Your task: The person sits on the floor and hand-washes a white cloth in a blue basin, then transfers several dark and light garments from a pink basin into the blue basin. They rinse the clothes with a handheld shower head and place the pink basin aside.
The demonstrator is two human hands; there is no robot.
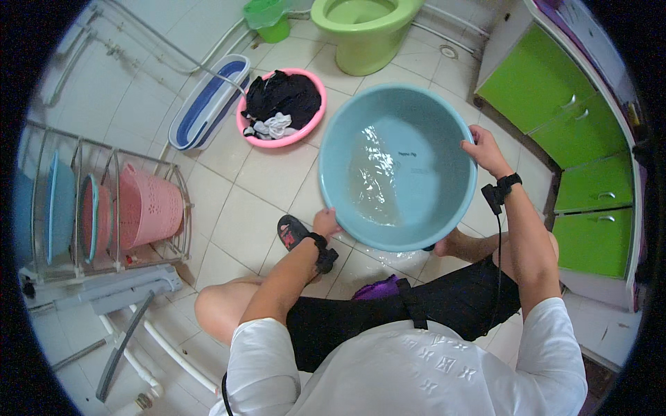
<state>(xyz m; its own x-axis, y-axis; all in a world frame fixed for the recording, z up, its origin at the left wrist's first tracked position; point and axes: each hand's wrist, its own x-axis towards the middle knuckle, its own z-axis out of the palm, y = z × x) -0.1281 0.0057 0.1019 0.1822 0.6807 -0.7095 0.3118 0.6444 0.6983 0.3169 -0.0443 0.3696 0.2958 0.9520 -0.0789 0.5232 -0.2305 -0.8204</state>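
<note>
A large light-blue plastic basin (440,201) is in front of me, tipped toward its left side. A shallow pool of water (374,177) lies along the left part of its bottom and glints in the light. My right hand (487,150) is closed on the right rim, thumb over the edge. At the lower left, my left hand (327,223) holds the rim; the basin hides part of its fingers. Black straps circle both wrists. Beyond the basin to the left, a pink basin (276,143) holds dark clothes (284,98) and a few white pieces.
A blue-and-white folding tub (208,104) stands by the left wall. The rack (107,149) below it carries basins and a pink basket (149,208). A green toilet (364,48) and bin (270,24) are at the back, green cabinets (538,80) at right. Wet tiles show below the basin.
</note>
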